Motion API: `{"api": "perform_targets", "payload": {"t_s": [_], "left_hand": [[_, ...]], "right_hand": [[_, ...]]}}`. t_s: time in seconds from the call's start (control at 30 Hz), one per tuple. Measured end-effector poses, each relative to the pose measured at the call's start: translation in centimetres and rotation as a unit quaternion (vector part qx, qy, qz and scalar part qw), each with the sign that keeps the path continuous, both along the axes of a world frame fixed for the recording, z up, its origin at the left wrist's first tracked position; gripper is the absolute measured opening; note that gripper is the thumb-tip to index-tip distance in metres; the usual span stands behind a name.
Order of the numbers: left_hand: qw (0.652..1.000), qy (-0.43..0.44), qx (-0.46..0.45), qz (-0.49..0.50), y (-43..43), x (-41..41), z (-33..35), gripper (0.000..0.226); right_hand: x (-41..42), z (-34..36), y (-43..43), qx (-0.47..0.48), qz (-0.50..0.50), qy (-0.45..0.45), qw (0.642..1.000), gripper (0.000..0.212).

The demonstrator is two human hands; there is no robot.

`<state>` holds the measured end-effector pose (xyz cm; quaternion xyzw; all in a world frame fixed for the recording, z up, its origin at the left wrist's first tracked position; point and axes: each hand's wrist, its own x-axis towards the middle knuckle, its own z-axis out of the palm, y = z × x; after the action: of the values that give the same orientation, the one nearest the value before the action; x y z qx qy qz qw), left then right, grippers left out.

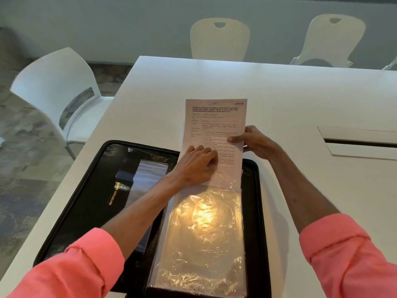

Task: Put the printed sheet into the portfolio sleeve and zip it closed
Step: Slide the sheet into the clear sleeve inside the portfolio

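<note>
- The sheet lies with its long axis running away from us. Its header and the word "slice" are at the far end, and its near end is at the mouth of the sleeve.
- We see a pale sheet printed with bold heading lines and a ruled table of small text. It looks flat, and most of its length is outside the sleeve, over the table and the far rim of the portfolio.
- The sleeve is clear, crinkled plastic with a bright glare on it. It sits on the right half of the open black portfolio, long axis in line with the sheet.
- The right hand grips the sheet's right edge about midway along, thumb on top and the other fingers behind the paper.
- The left hand rests on the sheet's lower left part, just beyond the sleeve's mouth, knuckles up and fingers bent. We cannot tell whether it pinches anything.
- The portfolio's left half carries yellow lettering reading "IMPORTANT PAPER".
</note>
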<state>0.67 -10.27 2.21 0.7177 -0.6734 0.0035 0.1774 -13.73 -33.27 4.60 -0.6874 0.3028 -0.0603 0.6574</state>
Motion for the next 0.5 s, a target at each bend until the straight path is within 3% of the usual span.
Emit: {"api": "perform_targets", "payload": {"t_s": [0.2, 0.5], "left_hand": [[0.999, 0.032, -0.024, -0.035, -2.7, -3.4, 0.8, 0.027], [0.995, 0.056, -0.078, 0.018, -5.0, -5.4, 1.1, 0.014]], "right_hand": [[1.2, 1.7, 0.0, -0.031, -0.027, -0.004, 0.999, 0.036], [0.3, 1.4, 0.1, 0.002, -0.024, 0.017, 1.000, 0.035]]}}
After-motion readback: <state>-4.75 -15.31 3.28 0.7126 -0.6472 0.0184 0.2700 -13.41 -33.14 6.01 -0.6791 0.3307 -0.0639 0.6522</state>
